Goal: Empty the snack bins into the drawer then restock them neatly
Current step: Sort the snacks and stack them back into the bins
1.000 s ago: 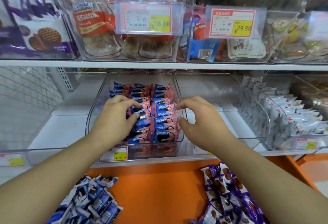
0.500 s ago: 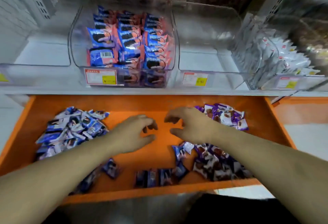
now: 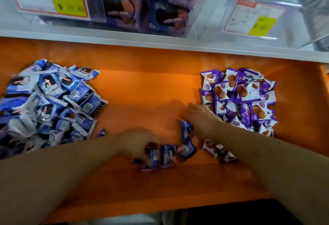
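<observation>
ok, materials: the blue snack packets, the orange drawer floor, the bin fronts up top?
Blue snack packets: thin glossy film, probably plastic or foil laminate; they crinkle and glint, with crimped ends.
Orange drawer: smooth, rigid, semi-gloss, looks like painted metal or laminate; soft light sheen, no grain.
Bin fronts: clear hard plastic, likely acrylic; packets show through and the edges catch light.

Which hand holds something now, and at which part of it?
The left hand grips a dark blue snack packet at its top edge. The right hand seems to touch loose packets; a hold cannot be told.
</observation>
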### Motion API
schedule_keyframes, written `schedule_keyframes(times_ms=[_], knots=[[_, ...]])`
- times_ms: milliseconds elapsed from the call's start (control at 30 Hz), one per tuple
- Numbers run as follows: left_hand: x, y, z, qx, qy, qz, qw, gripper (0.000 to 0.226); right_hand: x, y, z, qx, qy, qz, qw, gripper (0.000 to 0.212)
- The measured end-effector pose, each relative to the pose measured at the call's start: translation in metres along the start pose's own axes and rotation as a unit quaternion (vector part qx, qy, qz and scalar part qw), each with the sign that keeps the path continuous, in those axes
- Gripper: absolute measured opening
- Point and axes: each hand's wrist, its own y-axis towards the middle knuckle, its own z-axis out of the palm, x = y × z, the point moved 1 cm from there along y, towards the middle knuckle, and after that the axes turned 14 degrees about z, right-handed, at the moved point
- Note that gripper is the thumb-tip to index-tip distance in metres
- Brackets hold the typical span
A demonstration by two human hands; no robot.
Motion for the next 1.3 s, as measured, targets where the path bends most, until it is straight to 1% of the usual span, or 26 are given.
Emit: schedule_keyframes(times_ms=[67, 167, 200, 267, 333, 367, 400, 500, 600, 667, 733, 767, 800, 867, 933, 1033, 1100, 1133, 1200, 1267, 1300], knots=[[0.009, 0.001, 0.01, -0.022, -0.027, -0.01, 0.999, 0.066, 0.003, 0.002, 0.002, 0.004, 0.007, 0.0, 1.0, 0.068], [0.007, 0.003, 0.01, -0.051, -0.058, -0.016, 0.997, 0.072, 0.007, 0.002, -0.003, 0.002, 0.052, 0.013, 0.999, 0.057], [0.004, 0.001, 0.007, -0.069, -0.06, -0.018, 0.996, 0.071, 0.007, 0.001, -0.007, 0.003, 0.079, 0.026, 0.996, 0.052], [0.002, -0.008, 0.0, -0.124, -0.082, -0.025, 0.989, 0.066, 0.007, -0.002, -0.025, 0.023, 0.181, 0.057, 0.982, 0.042], [0.002, -0.023, -0.014, -0.198, -0.152, -0.048, 0.967, 0.06, 0.008, -0.011, -0.053, 0.059, 0.287, 0.08, 0.953, 0.04], [-0.004, -0.035, -0.026, -0.235, -0.17, -0.052, 0.956, 0.058, 0.008, -0.017, -0.07, 0.066, 0.318, 0.082, 0.942, 0.042], [-0.01, -0.049, -0.038, -0.273, -0.184, -0.058, 0.942, 0.057, 0.009, -0.025, -0.088, 0.065, 0.335, 0.083, 0.936, 0.044], [-0.033, -0.094, -0.077, -0.35, -0.215, -0.05, 0.911, 0.05, 0.012, -0.056, -0.144, 0.039, 0.398, 0.061, 0.915, 0.042], [-0.065, -0.14, -0.11, -0.401, -0.233, -0.038, 0.885, 0.042, 0.018, -0.098, -0.195, 0.004, 0.487, 0.019, 0.873, 0.036], [-0.089, -0.173, -0.123, -0.432, -0.241, -0.045, 0.868, 0.046, 0.021, -0.128, -0.223, -0.035, 0.535, -0.002, 0.844, 0.036], [-0.108, -0.202, -0.129, -0.465, -0.248, -0.033, 0.849, 0.056, 0.022, -0.154, -0.243, -0.087, 0.574, -0.01, 0.814, 0.034], [-0.117, -0.214, -0.131, -0.478, -0.251, -0.031, 0.842, 0.057, 0.023, -0.167, -0.252, -0.111, 0.596, -0.015, 0.795, 0.033], [-0.125, -0.225, -0.134, -0.489, -0.247, -0.03, 0.836, 0.051, 0.024, -0.178, -0.259, -0.133, 0.616, -0.023, 0.776, 0.034], [-0.14, -0.243, -0.138, -0.509, -0.237, -0.019, 0.828, 0.031, 0.028, -0.196, -0.271, -0.163, 0.657, -0.048, 0.734, 0.034], [-0.153, -0.257, -0.142, -0.539, -0.234, 0.0, 0.81, 0.019, 0.032, -0.21, -0.28, -0.183, 0.682, -0.051, 0.706, 0.034], [-0.16, -0.27, -0.146, -0.58, -0.274, 0.01, 0.767, 0.02, 0.036, -0.219, -0.291, -0.19, 0.693, -0.048, 0.694, 0.038], [-0.159, -0.274, -0.151, -0.587, -0.291, 0.011, 0.755, 0.022, 0.037, -0.219, -0.299, -0.203, 0.694, -0.044, 0.69, 0.033], [-0.157, -0.275, -0.154, -0.589, -0.291, 0.008, 0.754, 0.024, 0.037, -0.216, -0.302, -0.211, 0.693, -0.042, 0.688, 0.03], [-0.154, -0.279, -0.162, -0.596, -0.272, -0.005, 0.756, 0.022, 0.038, -0.209, -0.309, -0.23, 0.677, -0.032, 0.699, 0.028], [-0.147, -0.285, -0.169, -0.603, -0.223, -0.028, 0.766, 0.018, 0.037, -0.199, -0.313, -0.262, 0.649, -0.021, 0.714, 0.027], [-0.143, -0.289, -0.172, -0.607, -0.178, -0.05, 0.773, 0.018, 0.036, -0.192, -0.314, -0.287, 0.619, -0.014, 0.731, 0.027]])
